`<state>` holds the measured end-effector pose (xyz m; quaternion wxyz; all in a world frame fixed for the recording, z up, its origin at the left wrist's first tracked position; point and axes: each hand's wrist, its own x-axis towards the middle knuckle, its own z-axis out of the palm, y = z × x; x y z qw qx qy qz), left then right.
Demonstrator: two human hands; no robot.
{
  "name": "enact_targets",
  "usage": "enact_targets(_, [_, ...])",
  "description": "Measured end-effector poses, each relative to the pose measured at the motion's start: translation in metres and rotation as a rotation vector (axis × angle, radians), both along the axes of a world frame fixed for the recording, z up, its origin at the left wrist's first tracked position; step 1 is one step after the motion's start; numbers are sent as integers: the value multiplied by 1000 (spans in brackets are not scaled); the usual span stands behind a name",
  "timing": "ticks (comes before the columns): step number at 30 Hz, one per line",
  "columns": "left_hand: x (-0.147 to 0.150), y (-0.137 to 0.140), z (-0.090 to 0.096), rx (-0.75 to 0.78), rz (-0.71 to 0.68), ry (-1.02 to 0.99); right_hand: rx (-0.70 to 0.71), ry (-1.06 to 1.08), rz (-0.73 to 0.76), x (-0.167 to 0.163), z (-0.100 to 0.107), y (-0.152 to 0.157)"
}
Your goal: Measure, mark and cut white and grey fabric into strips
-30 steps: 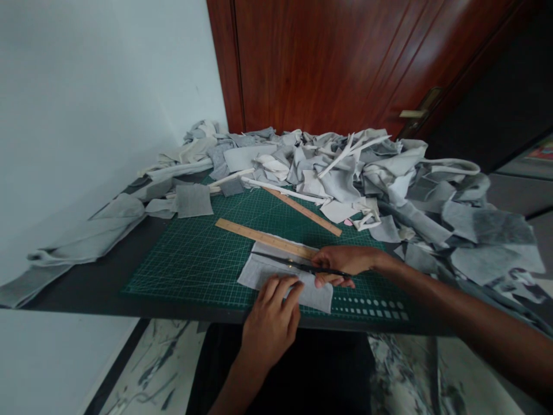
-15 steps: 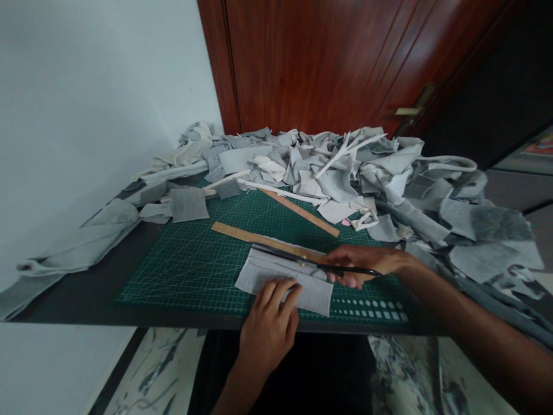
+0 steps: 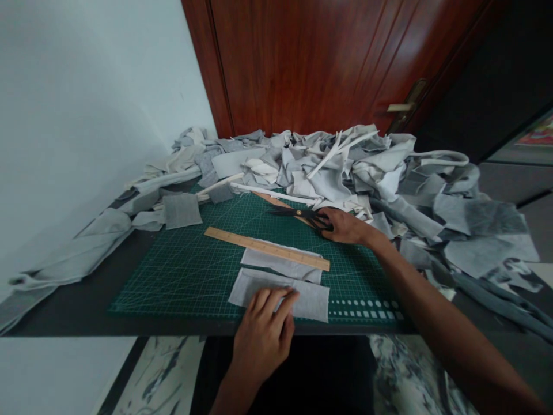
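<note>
My left hand (image 3: 264, 329) lies on a grey fabric piece (image 3: 311, 301) near the table's front edge, its fingers stretched out over the cloth. My right hand (image 3: 345, 226) grips black scissors (image 3: 299, 212) by the handles; their blades look closed and point left. Just beyond the near piece lies a narrower fabric strip (image 3: 276, 264), a thin gap between the two. A wooden ruler (image 3: 268, 248) rests slantwise across the strip's far side. Under the scissors is a second wooden ruler (image 3: 276, 201), partly hidden by them and by my right hand.
A green cutting mat (image 3: 173, 271) with a printed grid covers much of the dark table (image 3: 90, 305). Grey and white fabric scraps (image 3: 328, 178) are heaped along the back and right. A folded cloth (image 3: 82, 253) lies at left. Behind stands a wooden door (image 3: 294, 63).
My right hand has carried the scissors away from the fabric, back over the far ruler. The fabric now lies in two pieces. My left hand stays on the near piece.
</note>
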<state>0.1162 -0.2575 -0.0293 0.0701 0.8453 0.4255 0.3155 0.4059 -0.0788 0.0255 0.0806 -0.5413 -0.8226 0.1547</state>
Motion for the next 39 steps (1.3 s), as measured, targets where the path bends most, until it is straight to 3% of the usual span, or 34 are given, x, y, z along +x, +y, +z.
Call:
enact_targets(6, [-1, 0, 5, -20, -9, 10, 171, 38, 76, -3, -16, 10])
enact_targets(12, [-13, 1, 15, -44, -25, 12, 309, 125, 132, 5, -22, 1])
enact_targets(17, [-33, 27, 26, 29, -1, 81, 382, 197, 146, -6, -18, -14])
enact_targets(21, [-44, 61, 34, 53, -6, 186, 230, 320, 358, -24, -8, -30])
enact_targets(25, [-46, 83, 34, 21, -23, 252, 81, 258, 490, -41, -2, -46])
enact_targets(34, [-47, 85, 30, 21, -56, 266, 94, 160, 367, -46, -11, -47])
enact_targets(39, [-32, 69, 37, 19, -230, 277, 153, 125, 278, -47, -12, -46])
